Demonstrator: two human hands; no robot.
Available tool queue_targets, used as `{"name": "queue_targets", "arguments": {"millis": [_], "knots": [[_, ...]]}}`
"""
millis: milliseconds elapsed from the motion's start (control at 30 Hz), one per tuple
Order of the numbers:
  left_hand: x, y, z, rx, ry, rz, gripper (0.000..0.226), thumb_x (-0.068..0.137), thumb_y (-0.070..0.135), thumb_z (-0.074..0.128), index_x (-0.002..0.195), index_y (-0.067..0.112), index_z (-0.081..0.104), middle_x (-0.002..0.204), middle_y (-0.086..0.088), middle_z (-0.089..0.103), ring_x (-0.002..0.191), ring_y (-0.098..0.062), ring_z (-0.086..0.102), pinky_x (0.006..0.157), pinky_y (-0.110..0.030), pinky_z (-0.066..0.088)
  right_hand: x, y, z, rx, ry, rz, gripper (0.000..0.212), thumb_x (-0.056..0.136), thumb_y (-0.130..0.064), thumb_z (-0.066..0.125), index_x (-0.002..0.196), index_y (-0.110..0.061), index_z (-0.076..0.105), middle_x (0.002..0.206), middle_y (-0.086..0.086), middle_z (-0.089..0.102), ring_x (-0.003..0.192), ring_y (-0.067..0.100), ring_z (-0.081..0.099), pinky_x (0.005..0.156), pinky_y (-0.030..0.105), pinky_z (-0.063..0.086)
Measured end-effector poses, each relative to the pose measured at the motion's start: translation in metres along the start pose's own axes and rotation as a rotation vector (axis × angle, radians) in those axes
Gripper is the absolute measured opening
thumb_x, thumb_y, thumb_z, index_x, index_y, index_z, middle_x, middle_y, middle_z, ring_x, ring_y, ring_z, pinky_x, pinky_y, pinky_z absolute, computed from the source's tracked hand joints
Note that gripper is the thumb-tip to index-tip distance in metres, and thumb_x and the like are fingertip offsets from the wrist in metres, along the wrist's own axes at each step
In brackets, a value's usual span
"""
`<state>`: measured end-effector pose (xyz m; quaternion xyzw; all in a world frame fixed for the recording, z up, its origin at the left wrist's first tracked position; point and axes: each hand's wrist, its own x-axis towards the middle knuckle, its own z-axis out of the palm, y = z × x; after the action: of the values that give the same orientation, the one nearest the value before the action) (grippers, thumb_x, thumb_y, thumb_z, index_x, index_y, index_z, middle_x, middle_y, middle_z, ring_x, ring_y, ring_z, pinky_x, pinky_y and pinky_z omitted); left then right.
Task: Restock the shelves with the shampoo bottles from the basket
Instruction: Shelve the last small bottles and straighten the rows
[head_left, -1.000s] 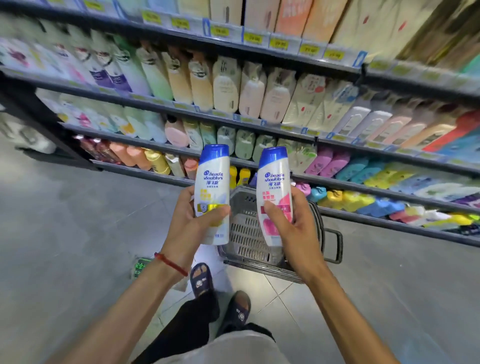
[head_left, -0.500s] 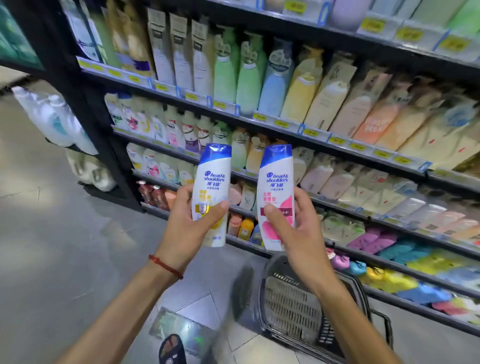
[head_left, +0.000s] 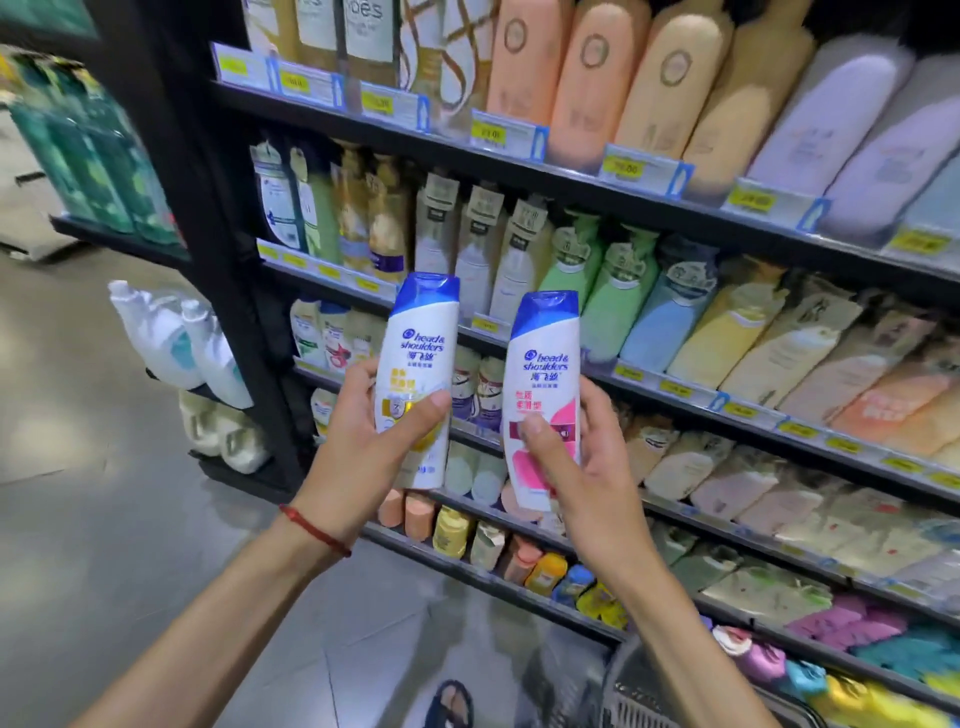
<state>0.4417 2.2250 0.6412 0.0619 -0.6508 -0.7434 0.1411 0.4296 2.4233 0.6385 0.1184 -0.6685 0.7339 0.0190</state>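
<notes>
From the head view, the left grip (head_left: 363, 457) is clenched around the yellow-label shampoo bottle (head_left: 418, 364). The thumb lies across the front of the label and the fingers are wrapped behind. The bottle is white with a glossy blue flip cap and blue brand lettering over a yellow panel, and it stands nearly upright, leaning a little to the right.

The right grip (head_left: 589, 467) grasps the pink-label shampoo bottle (head_left: 543, 379), with the thumb pressed on the label and the fingers curled around its right side. This bottle has the same white body and blue cap, but its panel is pink and red. It sits slightly lower than the other.

Both bottles are held in the air, side by side and apart, in front of the middle tiers of the black shelves (head_left: 519, 174) and touching none of them. Yellow price tags run along the shelves' front edges, with rows of pouches and bottles packed behind.

A red cord (head_left: 314, 530) circles the left wrist. The basket (head_left: 639, 691) rests on the grey floor (head_left: 104, 545) near the bottom shelf's front edge, under the right forearm. It is blurred, and what it holds cannot be made out.
</notes>
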Motion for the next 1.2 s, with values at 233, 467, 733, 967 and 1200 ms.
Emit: {"name": "queue_targets", "arguments": {"millis": [233, 467, 733, 967, 1200], "knots": [[0.12, 0.009, -0.018, 0.016, 0.012, 0.073, 0.06, 0.068, 0.047, 0.084, 0.116, 0.024, 0.055, 0.105, -0.002, 0.075, 0.09, -0.014, 0.072, 0.073, -0.023, 0.058, 0.119, 0.012, 0.035, -0.015, -0.042, -0.107, 0.041, 0.096, -0.024, 0.069, 0.134, -0.028, 0.053, 0.123, -0.006, 0.073, 0.109, 0.007, 0.07, 0.084, 0.017, 0.056], [0.204, 0.025, -0.031, 0.032, -0.031, 0.12, 0.048, 0.081, 0.04, 0.076, 0.119, 0.022, 0.053, 0.113, -0.009, 0.071, 0.09, -0.008, 0.069, 0.074, -0.02, 0.056, 0.209, 0.006, 0.066, -0.007, -0.012, -0.164, 0.051, 0.093, -0.024, 0.072, 0.139, -0.023, 0.052, 0.126, 0.001, 0.071, 0.109, 0.013, 0.071, 0.087, 0.023, 0.056], [0.285, 0.061, -0.08, 0.016, -0.132, 0.211, 0.039, 0.084, 0.034, 0.069, 0.117, 0.024, 0.051, 0.106, 0.003, 0.071, 0.089, -0.005, 0.069, 0.074, -0.019, 0.056, 0.277, -0.005, 0.122, -0.072, 0.017, -0.246, 0.044, 0.095, -0.029, 0.072, 0.136, -0.03, 0.057, 0.125, -0.002, 0.073, 0.108, 0.015, 0.071, 0.088, 0.027, 0.058], [0.354, 0.109, -0.156, -0.033, -0.242, 0.284, 0.038, 0.084, 0.033, 0.072, 0.115, 0.021, 0.053, 0.103, 0.005, 0.071, 0.087, -0.004, 0.069, 0.074, -0.019, 0.055, 0.315, -0.02, 0.216, 0.004, 0.163, -0.303, 0.044, 0.09, -0.027, 0.074, 0.13, -0.02, 0.058, 0.118, 0.004, 0.076, 0.102, 0.015, 0.071, 0.089, 0.033, 0.059], [0.408, 0.164, -0.213, -0.022, -0.359, 0.353, 0.047, 0.083, 0.037, 0.07, 0.125, 0.022, 0.054, 0.116, -0.004, 0.073, 0.098, -0.016, 0.071, 0.081, -0.033, 0.059, 0.339, -0.061, 0.286, -0.042, 0.187, -0.384, 0.039, 0.087, -0.035, 0.082, 0.122, -0.038, 0.065, 0.12, 0.002, 0.077, 0.108, 0.019, 0.074, 0.088, 0.037, 0.063]]}}
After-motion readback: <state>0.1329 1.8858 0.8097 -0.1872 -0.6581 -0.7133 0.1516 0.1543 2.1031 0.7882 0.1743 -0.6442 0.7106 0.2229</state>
